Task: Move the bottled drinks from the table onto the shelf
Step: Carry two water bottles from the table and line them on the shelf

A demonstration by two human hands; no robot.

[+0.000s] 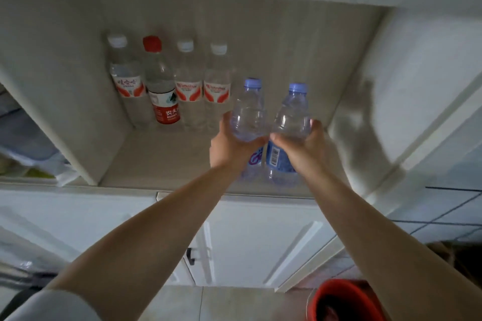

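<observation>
Both grips are busy: the left hand [229,147] is wrapped round the left blue-capped bottle [249,117], and the right hand [303,150] is wrapped round the right blue-capped bottle [292,122]. Fingers curl about the middle of each one. The two bottles are upright, side by side and almost touching, inside the open shelf [167,161] near its front right part.

I think the step now is to set both bottles down on the shelf floor. To do it well, the person should bring them down straight so the bottoms land flat. They should keep them away from the row of four bottles [169,81] at the back, which stand close together by the back wall. One of those has a red cap [152,43] and the others have white caps. A bump could knock the row over like skittles. Only when both bottoms sit firm should the fingers let go, one hand after the other.

Some things are hard to see. The hands and arms cover the bottoms of the blue bottles, so I cannot tell if they touch the shelf yet. No surface with more drinks shows here, so I cannot tell how many are left to move. A red bucket [344,302] is cut off at the bottom edge. Words on the labels are too blurry to read.
</observation>
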